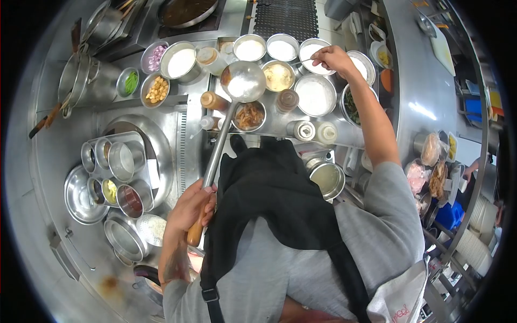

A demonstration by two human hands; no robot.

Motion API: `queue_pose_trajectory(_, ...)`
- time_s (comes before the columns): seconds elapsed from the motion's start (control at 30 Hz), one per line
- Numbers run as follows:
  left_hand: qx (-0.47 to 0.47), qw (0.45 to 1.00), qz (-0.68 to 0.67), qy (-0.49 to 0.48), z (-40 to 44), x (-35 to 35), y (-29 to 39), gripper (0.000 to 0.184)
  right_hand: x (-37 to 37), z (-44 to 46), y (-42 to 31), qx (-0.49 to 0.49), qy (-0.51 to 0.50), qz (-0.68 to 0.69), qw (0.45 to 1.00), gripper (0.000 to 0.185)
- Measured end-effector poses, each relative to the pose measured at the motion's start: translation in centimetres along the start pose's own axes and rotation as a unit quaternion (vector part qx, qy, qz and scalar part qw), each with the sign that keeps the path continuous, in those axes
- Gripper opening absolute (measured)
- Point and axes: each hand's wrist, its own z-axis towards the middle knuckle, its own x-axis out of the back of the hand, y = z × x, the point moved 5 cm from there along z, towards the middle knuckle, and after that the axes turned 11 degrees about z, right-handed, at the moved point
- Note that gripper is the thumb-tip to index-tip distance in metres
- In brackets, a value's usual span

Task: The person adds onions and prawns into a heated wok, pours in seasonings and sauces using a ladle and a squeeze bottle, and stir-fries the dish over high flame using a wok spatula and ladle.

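Note:
My left hand (pixel 189 209) is wrapped round the wooden-ended handle of a large metal ladle (pixel 243 82). The ladle's wide bowl hangs over the counter beside a capped jar (pixel 211 61), and a little brown liquid shows in it. My right hand (pixel 329 58) is closed in a pinch above a round metal container of white powder (pixel 309 51). A thin line, perhaps a small spoon's handle, runs near those fingertips, but I cannot make out what they hold. Around it stand more tubs of white powder (pixel 315 96) and one of yellowish paste (pixel 278 77).
Squeeze bottles (pixel 326 132) line the counter's near edge. Fried brown pieces (pixel 249 116), golden cubes (pixel 156 90), chopped onion (pixel 156 57) and green vegetables (pixel 131 82) fill other bowls. At left, a tray (pixel 160 180) carries several metal pots. A wok (pixel 187 12) sits at the back.

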Motion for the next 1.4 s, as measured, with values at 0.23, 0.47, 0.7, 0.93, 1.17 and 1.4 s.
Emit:
queue_pose_trajectory(0.23,-0.014,0.999,0.023,-0.040,1.1,-0.4,1.1,0.021,-2.9,3.7,-5.5,0.183,0.115,-0.214,0.953,0.024)
queue_pose_trajectory(0.47,0.030,0.999,-0.012,-0.016,-0.6,-0.4,0.5,0.020,-10.6,11.1,-5.7,0.246,0.138,-0.249,0.927,0.023)
queue_pose_trajectory(0.7,0.015,1.000,-0.022,-0.002,0.3,-0.2,1.1,0.020,-6.8,13.3,-1.1,-0.065,-0.009,-0.044,0.997,0.021)
queue_pose_trajectory(0.93,-0.022,0.998,-0.052,-0.032,3.8,-0.9,2.9,0.021,-3.7,9.5,-6.8,0.118,0.055,-0.089,0.987,0.025)
queue_pose_trajectory(1.17,-0.122,0.981,-0.088,-0.121,6.0,-3.7,8.6,0.013,-7.7,7.6,-4.6,0.128,0.112,-0.268,0.948,0.060)
queue_pose_trajectory(1.4,-0.263,0.929,0.102,-0.238,15.1,-15.5,17.8,0.033,-7.4,-11.7,-11.7,0.019,-0.056,0.466,0.883,0.050)
